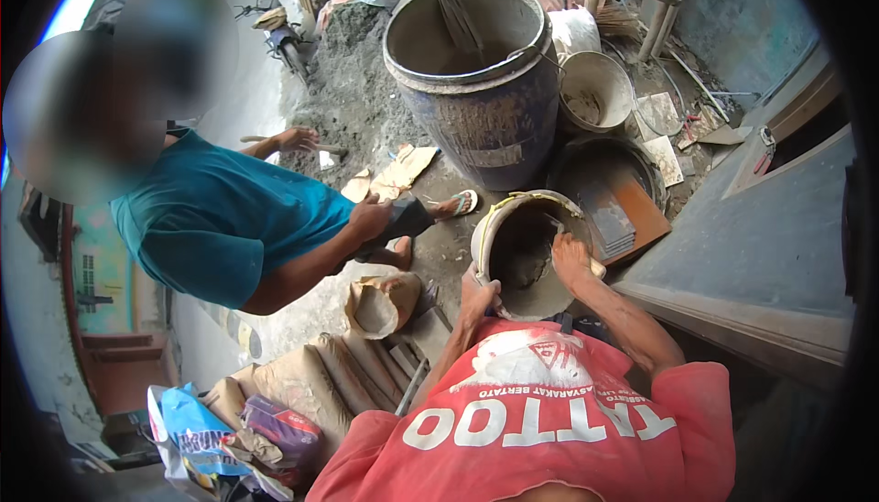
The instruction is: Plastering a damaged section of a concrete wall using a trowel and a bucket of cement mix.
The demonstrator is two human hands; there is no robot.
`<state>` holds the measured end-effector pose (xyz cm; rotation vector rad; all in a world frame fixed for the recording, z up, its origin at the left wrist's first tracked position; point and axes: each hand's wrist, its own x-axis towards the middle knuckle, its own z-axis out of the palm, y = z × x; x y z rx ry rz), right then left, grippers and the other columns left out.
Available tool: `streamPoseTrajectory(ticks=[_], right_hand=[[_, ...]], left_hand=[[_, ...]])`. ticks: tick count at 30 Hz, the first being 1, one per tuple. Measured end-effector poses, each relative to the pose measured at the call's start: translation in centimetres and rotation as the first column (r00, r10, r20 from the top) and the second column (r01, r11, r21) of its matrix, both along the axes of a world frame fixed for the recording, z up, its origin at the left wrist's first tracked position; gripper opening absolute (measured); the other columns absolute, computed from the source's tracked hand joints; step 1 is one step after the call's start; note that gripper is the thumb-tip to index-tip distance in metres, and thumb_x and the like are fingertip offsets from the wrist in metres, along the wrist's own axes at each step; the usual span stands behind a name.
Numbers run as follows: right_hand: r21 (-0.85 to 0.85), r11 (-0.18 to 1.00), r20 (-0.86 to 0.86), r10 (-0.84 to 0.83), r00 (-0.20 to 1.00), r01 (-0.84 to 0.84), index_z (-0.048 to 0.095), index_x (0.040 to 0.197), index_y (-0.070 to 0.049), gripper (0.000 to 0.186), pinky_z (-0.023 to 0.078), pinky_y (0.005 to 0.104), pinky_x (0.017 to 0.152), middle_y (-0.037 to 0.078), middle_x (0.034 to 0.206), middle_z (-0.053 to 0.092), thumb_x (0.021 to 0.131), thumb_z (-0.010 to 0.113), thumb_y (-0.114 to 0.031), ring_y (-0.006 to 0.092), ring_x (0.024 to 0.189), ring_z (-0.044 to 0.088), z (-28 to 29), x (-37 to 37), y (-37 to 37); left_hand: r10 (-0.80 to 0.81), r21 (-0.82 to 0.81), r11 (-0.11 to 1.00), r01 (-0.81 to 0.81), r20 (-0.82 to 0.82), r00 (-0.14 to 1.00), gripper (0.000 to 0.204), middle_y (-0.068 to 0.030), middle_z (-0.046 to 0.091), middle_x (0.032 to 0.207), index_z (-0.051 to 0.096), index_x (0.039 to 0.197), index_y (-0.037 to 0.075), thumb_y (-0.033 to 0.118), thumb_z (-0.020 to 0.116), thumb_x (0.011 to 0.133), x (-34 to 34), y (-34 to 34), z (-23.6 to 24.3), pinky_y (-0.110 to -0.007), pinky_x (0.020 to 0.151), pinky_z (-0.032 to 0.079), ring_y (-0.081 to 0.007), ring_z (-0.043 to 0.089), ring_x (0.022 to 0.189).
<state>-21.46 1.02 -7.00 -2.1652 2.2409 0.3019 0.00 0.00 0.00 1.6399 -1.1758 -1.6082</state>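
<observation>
Right in front of me a pale bucket [482,244] with a crusted rim is tipped so its mouth faces me, and grey wet mortar [526,259] lies inside. My left hand [479,293] is closed on the near left part of its rim. Over the right side of the mouth, my right hand [574,259] grips a trowel by its light handle [598,268]. The trowel's blade reaches into the bucket and is mostly hidden.
A tall blue drum [485,126] stands beyond the bucket, with a smaller white bucket [595,90] beside it. Grey tiles [609,223] lie at right near a cabinet [732,255]. A co-worker in teal [229,218] stands left, near an open paper sack [380,305] and a sand heap [348,81].
</observation>
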Motion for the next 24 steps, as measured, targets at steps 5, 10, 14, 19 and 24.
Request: streamPoseTrajectory(ticks=[5,10,14,19,24], right_hand=[[0.206,0.918,0.180,0.307,0.935,-0.341,0.067,0.091,-0.007,0.017,0.055,0.0339,0.065,0.010,0.087,0.070,0.081,0.056,-0.016,0.0217,0.084,0.069,-0.2,3.2,5.3],[-0.204,0.972,0.389,0.189,0.902,-0.116,0.053,0.087,-0.008,0.011,0.053,0.0406,0.059,0.010,0.080,0.062,0.082,0.056,-0.017,0.0272,0.070,0.067,0.9,2.7,10.4],[0.260,0.962,0.184,0.040,0.982,-0.087,0.053,0.089,-0.007,0.009,0.053,0.0422,0.060,0.010,0.079,0.059,0.083,0.055,-0.014,0.0279,0.071,0.066,-0.6,4.4,14.8],[0.070,0.997,0.315,-0.006,0.949,-0.017,0.056,0.089,-0.006,0.012,0.052,0.0415,0.060,0.011,0.082,0.062,0.084,0.053,-0.016,0.0280,0.074,0.066,0.0,6.0,19.8],[0.146,0.986,0.384,-0.136,0.913,0.085,0.058,0.092,-0.005,0.015,0.051,0.0441,0.066,0.013,0.086,0.063,0.086,0.049,-0.016,0.0305,0.078,0.065,1.0,10.2,25.0]], left_hand=[[0.021,0.022,1.000,-0.021,-0.013,1.000,0.041,-0.0083,0.056,0.065,0.051,0.108,-0.002,-0.001,0.060,0.067,2.0,0.7,-1.4,-0.031,0.042,0.045,-0.0183,0.055,0.046],[0.028,0.145,0.989,-0.026,-0.011,1.000,0.031,-0.0059,0.054,0.066,0.052,0.094,0.001,-0.001,0.060,0.064,4.7,3.0,-2.1,-0.031,0.047,0.044,-0.0169,0.054,0.051],[0.049,0.217,0.975,-0.036,-0.053,0.997,0.031,-0.0067,0.054,0.064,0.052,0.094,0.000,-0.002,0.059,0.064,6.9,5.3,-3.7,-0.031,0.043,0.043,-0.0179,0.053,0.046],[-0.061,0.200,0.977,0.072,-0.062,0.996,0.034,-0.0069,0.054,0.060,0.051,0.098,-0.002,-0.001,0.061,0.065,9.6,7.0,-4.8,-0.030,0.037,0.040,-0.0159,0.052,0.043],[-0.141,0.274,0.950,0.150,-0.052,0.989,0.037,-0.0054,0.052,0.060,0.047,0.103,0.000,0.001,0.061,0.068,12.2,9.9,-3.8,-0.029,0.036,0.038,-0.0150,0.048,0.041]])
